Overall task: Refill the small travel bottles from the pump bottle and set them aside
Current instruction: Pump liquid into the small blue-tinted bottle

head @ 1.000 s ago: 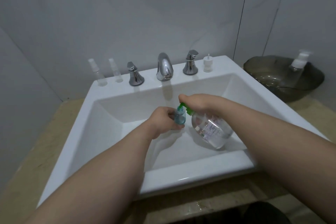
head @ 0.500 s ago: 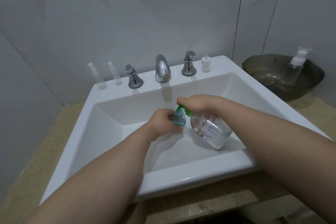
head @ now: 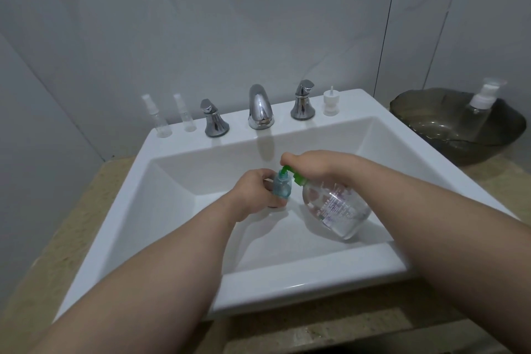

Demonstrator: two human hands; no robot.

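Note:
Over the white sink (head: pixel 178 210), my left hand (head: pixel 255 190) grips a small bluish travel bottle (head: pixel 282 187), held upright. My right hand (head: pixel 319 165) holds the clear pump bottle (head: pixel 334 208) by its green pump head (head: pixel 293 174), tilted, with the green nozzle at the small bottle's mouth. Two slim clear spray bottles (head: pixel 156 118) (head: pixel 185 115) stand on the sink's back ledge at the left. A white cap (head: pixel 330 103) stands on the ledge at the right.
A chrome faucet (head: pixel 260 109) with two handles (head: pixel 214 121) (head: pixel 303 102) is at the back of the sink. A dark glass bowl (head: pixel 431 123) on the beige counter at right holds a clear pump bottle (head: pixel 479 108). Grey walls stand close behind.
Both hands and their bottles stay in nearly the same place over the sink. The view has tipped slightly upward, so everything sits a little lower in the frame.

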